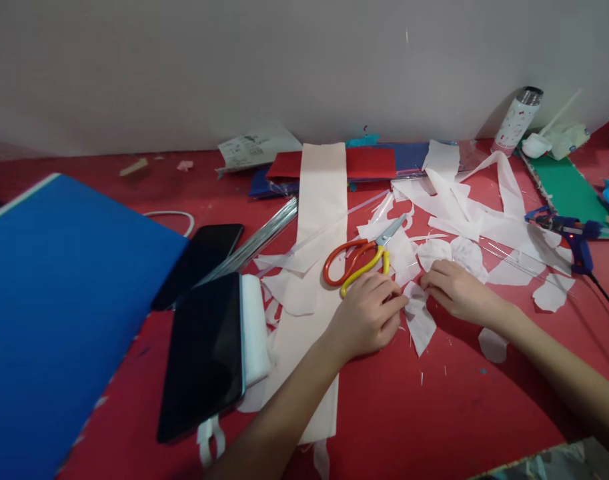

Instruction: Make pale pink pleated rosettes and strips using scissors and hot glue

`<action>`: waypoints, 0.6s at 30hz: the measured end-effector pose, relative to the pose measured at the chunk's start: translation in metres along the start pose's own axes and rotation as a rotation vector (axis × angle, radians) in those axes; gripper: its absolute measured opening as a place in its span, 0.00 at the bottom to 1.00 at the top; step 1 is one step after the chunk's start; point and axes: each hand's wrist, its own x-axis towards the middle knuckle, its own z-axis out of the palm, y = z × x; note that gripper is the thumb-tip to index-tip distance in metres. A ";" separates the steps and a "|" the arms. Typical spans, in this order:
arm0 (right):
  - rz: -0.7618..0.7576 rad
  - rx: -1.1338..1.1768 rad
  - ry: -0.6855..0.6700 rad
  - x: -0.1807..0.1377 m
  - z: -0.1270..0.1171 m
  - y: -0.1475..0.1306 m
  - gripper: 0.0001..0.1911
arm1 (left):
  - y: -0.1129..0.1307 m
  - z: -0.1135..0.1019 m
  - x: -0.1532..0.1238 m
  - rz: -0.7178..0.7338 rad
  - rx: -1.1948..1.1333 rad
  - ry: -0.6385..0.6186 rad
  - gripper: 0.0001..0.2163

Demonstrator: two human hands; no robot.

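Observation:
Over the red table my left hand (369,313) is closed, its thumb and fingertips pinched at the edge of a cut piece of white paper (421,325). My right hand (454,287) is curled closed just to the right, fingertips close to that piece's upper corner; whatever they pinch is hidden. Scissors (357,260) with one orange and one yellow handle lie partly opened just beyond my left hand. Rounded white paper cutouts (467,257) lie past my right hand, and another cutout (493,345) sits beneath its wrist. A long cream strip (321,200) runs under the scissors.
A blue board (74,287), a phone (209,247) and a dark tablet (204,353) occupy the left. Paper scraps (509,233) spread at the right, near a corded blue glue gun (579,243). A bottle (518,121) stands against the wall beside a green board (567,190).

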 end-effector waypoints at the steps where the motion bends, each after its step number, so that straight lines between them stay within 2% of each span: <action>1: -0.016 -0.024 0.012 -0.003 0.000 -0.001 0.11 | 0.000 0.000 0.000 0.002 0.001 -0.002 0.09; 7: -0.110 -0.116 0.086 -0.017 0.005 -0.003 0.14 | 0.001 -0.001 0.001 0.010 0.003 0.007 0.10; 18: -0.141 -0.158 0.049 -0.014 0.009 -0.005 0.15 | 0.000 -0.001 0.001 0.014 0.004 0.003 0.10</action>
